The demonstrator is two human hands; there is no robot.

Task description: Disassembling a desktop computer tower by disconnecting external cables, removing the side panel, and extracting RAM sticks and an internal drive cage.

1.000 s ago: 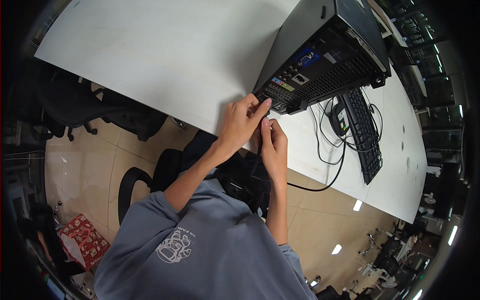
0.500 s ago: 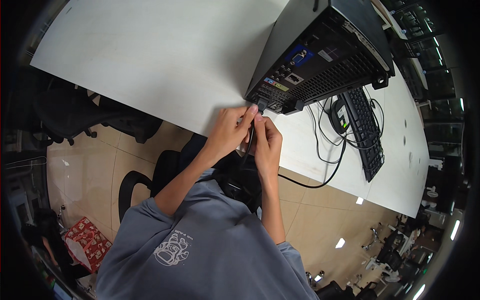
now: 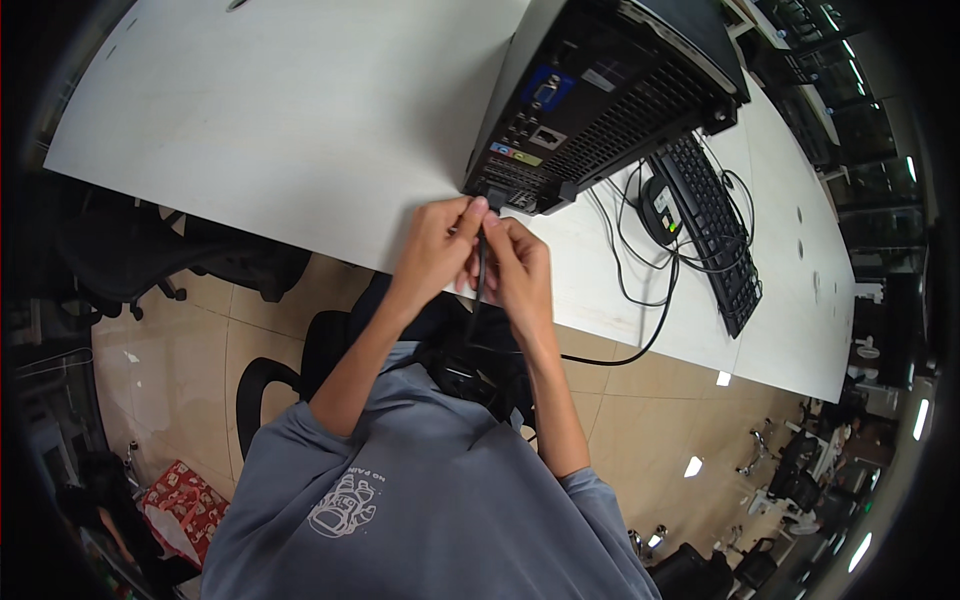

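Black plug [image 3: 496,199] was grasped by the left hand [image 3: 433,250] and the right hand [image 3: 524,275] together, at the lower rear of the computer tower [image 3: 610,115]; depth of seating could not be told. Beside the tower, a keyboard [image 3: 712,225] was crossed by loose cords [image 3: 672,295]. White surface [image 3: 250,130] was bordered by tiled floor [image 3: 265,315]; a red bag [image 3: 195,500] was noted at lower left.

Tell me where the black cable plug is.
In the head view, the black rectangular plug is at upper centre, at the tips of the left grip and right grip, by the lower-left rear corner of the black box-shaped computer tower.
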